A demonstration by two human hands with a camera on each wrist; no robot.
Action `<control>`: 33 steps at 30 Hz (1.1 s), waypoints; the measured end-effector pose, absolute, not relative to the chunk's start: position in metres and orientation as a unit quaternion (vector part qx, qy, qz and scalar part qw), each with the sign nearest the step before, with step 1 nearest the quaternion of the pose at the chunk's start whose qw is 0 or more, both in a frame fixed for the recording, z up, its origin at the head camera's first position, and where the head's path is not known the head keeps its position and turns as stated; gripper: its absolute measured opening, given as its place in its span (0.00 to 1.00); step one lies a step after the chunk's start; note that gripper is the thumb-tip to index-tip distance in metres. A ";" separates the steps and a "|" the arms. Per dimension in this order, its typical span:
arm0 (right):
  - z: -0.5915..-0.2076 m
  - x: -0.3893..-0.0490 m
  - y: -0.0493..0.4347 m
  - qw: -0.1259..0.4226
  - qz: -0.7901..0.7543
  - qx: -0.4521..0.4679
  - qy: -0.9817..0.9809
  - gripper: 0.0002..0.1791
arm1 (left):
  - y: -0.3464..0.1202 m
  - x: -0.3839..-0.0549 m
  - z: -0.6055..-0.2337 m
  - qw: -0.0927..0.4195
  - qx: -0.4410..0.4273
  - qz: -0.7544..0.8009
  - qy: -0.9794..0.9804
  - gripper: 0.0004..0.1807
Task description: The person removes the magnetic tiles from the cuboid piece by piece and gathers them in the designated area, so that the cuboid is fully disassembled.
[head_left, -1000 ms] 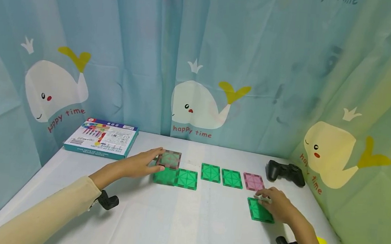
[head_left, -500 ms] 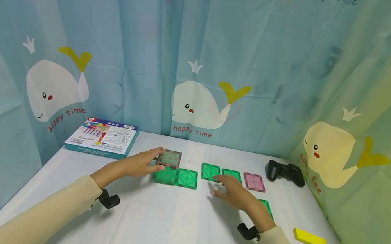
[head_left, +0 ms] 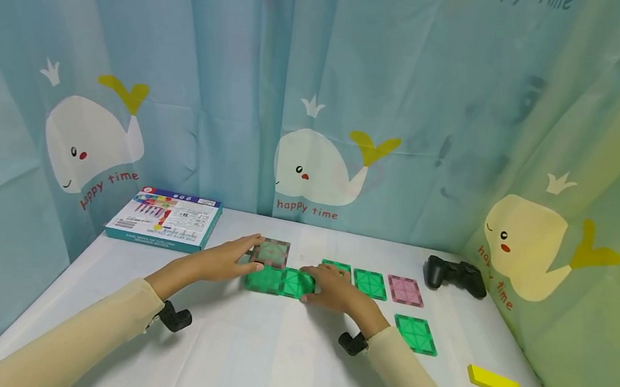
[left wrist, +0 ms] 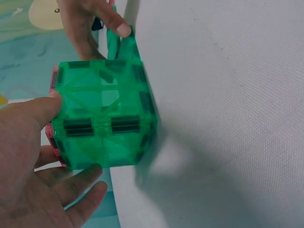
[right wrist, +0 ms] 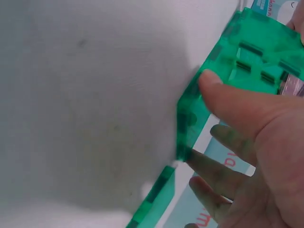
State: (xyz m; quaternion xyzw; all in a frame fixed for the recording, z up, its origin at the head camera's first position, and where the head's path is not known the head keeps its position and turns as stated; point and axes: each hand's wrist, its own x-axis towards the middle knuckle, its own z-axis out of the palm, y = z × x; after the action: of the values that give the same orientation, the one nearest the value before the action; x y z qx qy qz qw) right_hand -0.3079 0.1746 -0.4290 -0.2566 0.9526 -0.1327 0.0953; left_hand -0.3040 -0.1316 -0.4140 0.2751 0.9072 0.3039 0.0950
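Observation:
A small cube of see-through magnetic tiles [head_left: 265, 279], green at the sides with a pinkish-red tile on top, sits at the table's middle. My left hand [head_left: 223, 261] grips it from the left, thumb along the near side and fingers at the far side, also seen in the left wrist view. Against the cube's right side lies a green magnetic tile [head_left: 292, 283]. My right hand [head_left: 331, 288] pinches that tile at its right end; in the right wrist view the thumb [right wrist: 211, 80] is on its near edge and a fingertip is at its corner.
Right of my right hand lie a partly hidden green tile [head_left: 337, 264], another green tile [head_left: 370, 285] and a pink tile [head_left: 406, 290]. Nearer are a green tile [head_left: 416, 335] and a yellow block [head_left: 495, 383]. A black game controller [head_left: 455, 276] and a boxed set [head_left: 164, 220] stand farther back.
My right hand has left the near green tile at the right, moved left across the table and taken hold of the green tile beside the cube. My left hand has stayed on the cube.

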 end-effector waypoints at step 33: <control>-0.441 -0.304 0.187 -0.012 -0.264 -0.361 0.894 0.27 | -0.132 -0.303 -0.412 0.097 0.273 0.306 0.907 0.42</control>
State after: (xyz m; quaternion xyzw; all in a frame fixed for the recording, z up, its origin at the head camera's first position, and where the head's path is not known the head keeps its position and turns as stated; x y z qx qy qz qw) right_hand -0.3040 0.1868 -0.4409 -0.3613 0.8942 -0.2642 -0.0118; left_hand -0.3027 -0.1322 -0.4119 0.2733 0.9070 0.3056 0.0967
